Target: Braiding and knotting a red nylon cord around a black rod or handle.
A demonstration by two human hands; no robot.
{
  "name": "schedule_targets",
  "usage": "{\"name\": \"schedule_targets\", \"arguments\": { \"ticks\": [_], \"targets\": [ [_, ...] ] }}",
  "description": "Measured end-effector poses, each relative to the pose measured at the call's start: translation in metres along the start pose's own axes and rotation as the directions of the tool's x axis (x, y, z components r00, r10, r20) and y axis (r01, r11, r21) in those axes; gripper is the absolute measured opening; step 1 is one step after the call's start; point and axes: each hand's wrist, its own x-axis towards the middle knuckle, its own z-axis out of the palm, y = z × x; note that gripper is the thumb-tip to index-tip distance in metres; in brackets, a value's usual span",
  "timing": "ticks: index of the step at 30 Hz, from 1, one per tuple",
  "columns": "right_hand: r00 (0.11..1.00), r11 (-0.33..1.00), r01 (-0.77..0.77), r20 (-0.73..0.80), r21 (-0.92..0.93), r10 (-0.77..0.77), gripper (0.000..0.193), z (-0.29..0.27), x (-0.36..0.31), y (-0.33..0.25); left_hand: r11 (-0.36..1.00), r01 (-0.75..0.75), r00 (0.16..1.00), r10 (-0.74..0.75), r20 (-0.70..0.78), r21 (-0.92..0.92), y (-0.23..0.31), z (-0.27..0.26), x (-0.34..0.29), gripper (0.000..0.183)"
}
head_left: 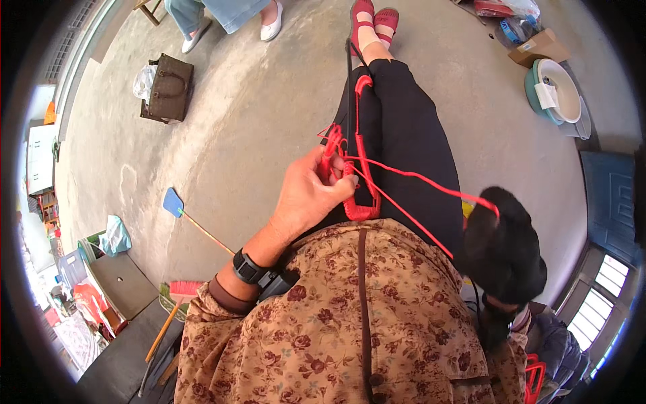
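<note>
Any lettering on the cardboard box is showing too small to read. Over the dark trousers, the bare left hand is pinching a glossy, bright red, cord-wrapped piece, ribbed and bent; smooth red cord is reaching the black-gloved right hand, whose blurring is leaving its grip unclear.

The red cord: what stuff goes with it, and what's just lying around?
In use:
- red cord, running to the black-gloved right hand
- red-wrapped frame, held in the left hand

Seemingly just lying about:
- brown bag
- blue fly swatter
- pink broom
- cardboard box
- white basin
</note>
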Motion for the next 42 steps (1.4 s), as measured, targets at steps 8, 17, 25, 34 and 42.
{"name": "schedule_targets", "arguments": {
  "ticks": [8,17,25,34,42],
  "targets": [
    [0.961,0.944,-0.198,-0.242,-0.263,0.134,0.026,0.041,0.047,0.054,0.825,-0.013,0.992,0.081,0.096,-0.565,-0.006,-0.037,0.002,0.032],
    [0.899,0.831,0.332,0.415,-0.446,-0.137,0.021,0.080,0.057,0.092,0.867,-0.386,0.897,0.272,0.350,0.316,-0.001,-0.004,0.015,0.016],
    [0.996,0.812,0.049,0.084,-0.581,0.001,0.023,0.046,0.055,0.056,0.979,-0.153,0.979,0.169,0.114,-0.135,0.025,-0.032,0.006,0.040],
    [0.918,0.943,-0.309,-0.220,0.123,0.329,0.018,-0.003,0.009,0.037,-0.057,0.430,0.880,0.250,0.404,-0.901,0.063,-0.013,0.012,0.058],
    [0.827,0.730,-0.561,0.296,0.390,0.477,0.017,0.038,0.011,0.073,0.307,0.215,0.975,-0.013,0.221,-0.927,-0.004,-0.091,-0.035,0.047]
  ]
}}
